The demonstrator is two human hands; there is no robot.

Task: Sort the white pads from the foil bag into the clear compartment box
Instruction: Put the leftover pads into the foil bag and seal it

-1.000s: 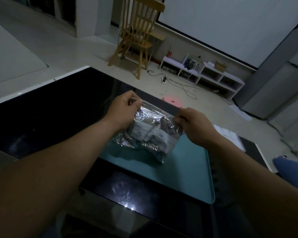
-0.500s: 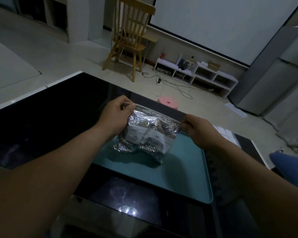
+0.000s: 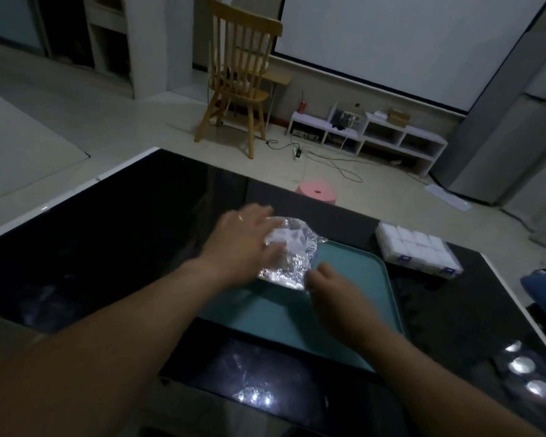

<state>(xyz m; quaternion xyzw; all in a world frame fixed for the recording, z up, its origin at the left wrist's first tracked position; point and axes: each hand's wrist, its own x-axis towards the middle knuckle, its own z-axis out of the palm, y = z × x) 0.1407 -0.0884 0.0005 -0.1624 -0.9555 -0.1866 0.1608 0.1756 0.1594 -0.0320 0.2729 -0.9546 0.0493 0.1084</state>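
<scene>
Task status: early stage, judged from the present layout. No loose pad is visible on the black worktop [image 3: 108, 247] or on the teal tray [image 3: 344, 310]. Emptying the bag and sorting its contents remain to be done.

The clear compartment box [image 3: 418, 250] sits on the worktop just beyond the tray's far right corner, well apart from both hands. Its cells read as white. It cannot be told whether that is pads already in place or the box itself.

The foil bag [image 3: 293, 247] lies flat over the tray's far left corner. It is crumpled, shiny silver, and bulging, with a pale patch on its upper face. Its mouth is not clearly visible, so it cannot be told whether it is sealed.

The left hand [image 3: 243, 241] rests on top of the bag with fingers spread and fairly straight. The right hand [image 3: 331, 288] sits at the bag's near right corner with fingers curled. It cannot be told whether it pinches the foil.
</scene>
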